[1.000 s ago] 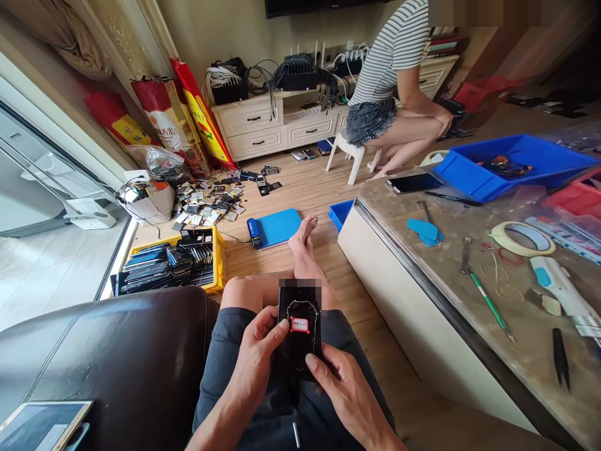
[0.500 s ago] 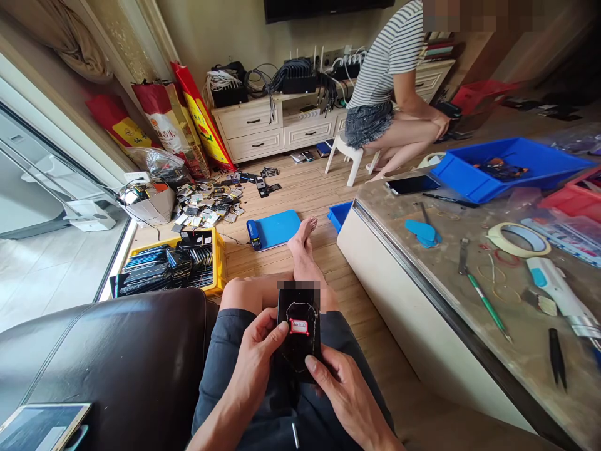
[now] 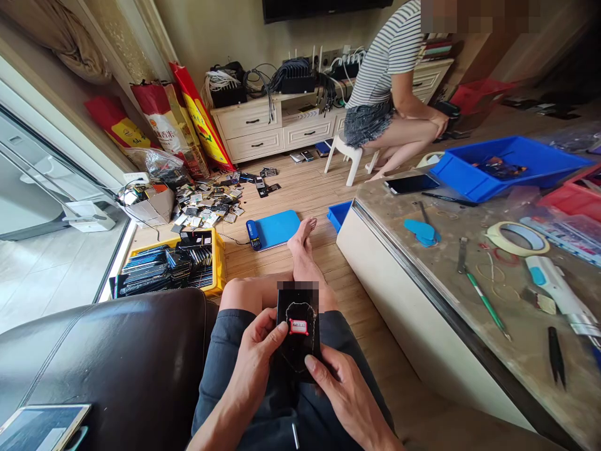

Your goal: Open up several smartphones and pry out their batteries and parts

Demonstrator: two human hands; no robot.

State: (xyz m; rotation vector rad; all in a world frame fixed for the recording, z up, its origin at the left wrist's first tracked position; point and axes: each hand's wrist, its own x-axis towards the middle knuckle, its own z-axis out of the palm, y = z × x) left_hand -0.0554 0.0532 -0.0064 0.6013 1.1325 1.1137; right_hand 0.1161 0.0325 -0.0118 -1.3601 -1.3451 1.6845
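A black phone, possibly only its glossy screen or back panel, is held above my lap. On it sits a small white label with a red border, and a pale wavy line loops round the label. My left hand grips the left edge, thumb on the face. My right hand holds the lower right corner, thumb on top and fingers underneath. Blurring covers the top edge of the phone.
To the right, a table bears masking tape, tweezers, a blue bin and tools. A yellow crate of phone parts stands left, near a blue mat. Another person sits on a white stool.
Almost nothing differs. The view has shifted very slightly; both hands keep the same grip on the phone.
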